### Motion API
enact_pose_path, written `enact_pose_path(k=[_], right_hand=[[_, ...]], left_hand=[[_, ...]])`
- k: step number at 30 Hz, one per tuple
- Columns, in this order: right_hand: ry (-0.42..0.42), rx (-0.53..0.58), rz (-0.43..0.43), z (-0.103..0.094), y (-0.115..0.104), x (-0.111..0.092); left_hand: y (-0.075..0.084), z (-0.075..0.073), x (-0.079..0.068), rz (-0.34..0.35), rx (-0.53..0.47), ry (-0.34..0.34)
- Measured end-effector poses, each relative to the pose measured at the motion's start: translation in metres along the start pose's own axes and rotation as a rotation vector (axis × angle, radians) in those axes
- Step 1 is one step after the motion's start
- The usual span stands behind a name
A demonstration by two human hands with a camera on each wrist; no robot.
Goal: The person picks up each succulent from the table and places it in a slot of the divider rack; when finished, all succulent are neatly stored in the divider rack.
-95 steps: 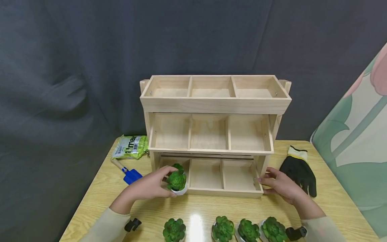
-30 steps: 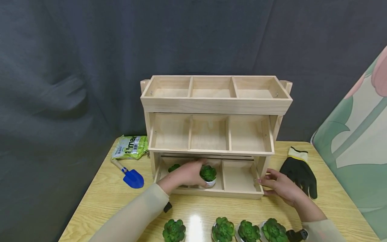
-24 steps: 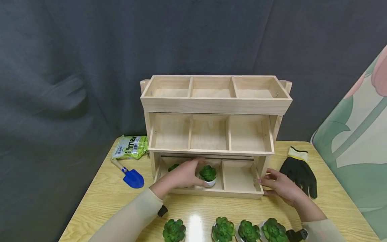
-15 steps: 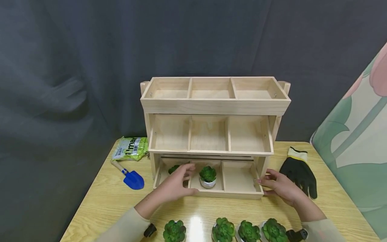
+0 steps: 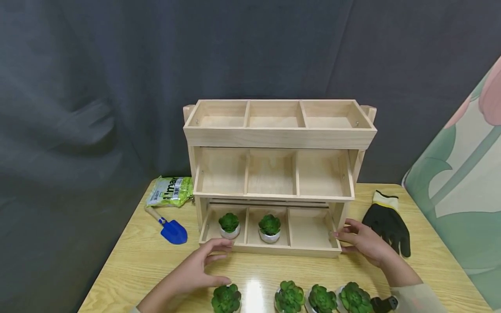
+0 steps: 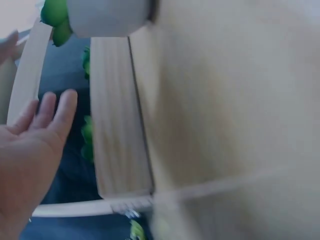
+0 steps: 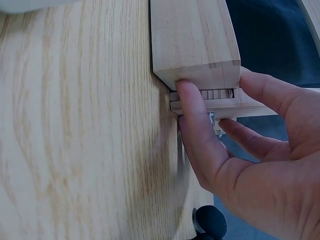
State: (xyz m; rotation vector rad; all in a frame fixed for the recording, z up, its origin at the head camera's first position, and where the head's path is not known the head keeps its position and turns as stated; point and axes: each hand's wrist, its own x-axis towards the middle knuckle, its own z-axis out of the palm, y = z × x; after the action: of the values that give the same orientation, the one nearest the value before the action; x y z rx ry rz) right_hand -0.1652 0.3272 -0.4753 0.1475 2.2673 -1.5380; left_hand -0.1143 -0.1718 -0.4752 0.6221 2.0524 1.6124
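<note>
So the green bag [image 5: 170,191] and blue trowel [image 5: 174,231] sat left of the frame's centre, probably to stay out of your way. Your left hand [image 5: 197,268], lower left of centre, had thumb and fingers spread wide, holding nothing; that gap looked pot-sized, thumb right by the front plant [image 5: 226,299] at bottom centre (couldn't tell if touching). Two potted plants [image 5: 229,222] stood upright below centre, in the bottom tray's left and middle compartments, one each, I guess for even spacing. Three more plants [image 5: 322,299] sat bottom right. Your right hand [image 5: 365,241] gripped the wooden shelf's [image 5: 279,138] lower-right corner, likely steadying it. The glove [image 5: 387,224] lay right of that.
</note>
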Motion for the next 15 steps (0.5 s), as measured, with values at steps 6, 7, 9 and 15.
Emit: enact_pose_path(k=[6,7,9,15], right_hand=[[-0.003,0.001,-0.001,0.0,0.0,-0.001],[-0.003,0.0,0.0,0.0,0.0,-0.002],[0.0,0.003,0.001,0.001,-0.001,-0.002],[-0.005,0.004,-0.011,0.002,-0.001,-0.004]], left_hand=[[-0.012,-0.005,-0.024,-0.023,-0.082,-0.113],[-0.014,-0.006,-0.027,-0.035,-0.082,-0.131],[-0.017,-0.008,-0.032,-0.077,-0.09,-0.171],[-0.022,-0.013,-0.039,-0.17,0.004,-0.247]])
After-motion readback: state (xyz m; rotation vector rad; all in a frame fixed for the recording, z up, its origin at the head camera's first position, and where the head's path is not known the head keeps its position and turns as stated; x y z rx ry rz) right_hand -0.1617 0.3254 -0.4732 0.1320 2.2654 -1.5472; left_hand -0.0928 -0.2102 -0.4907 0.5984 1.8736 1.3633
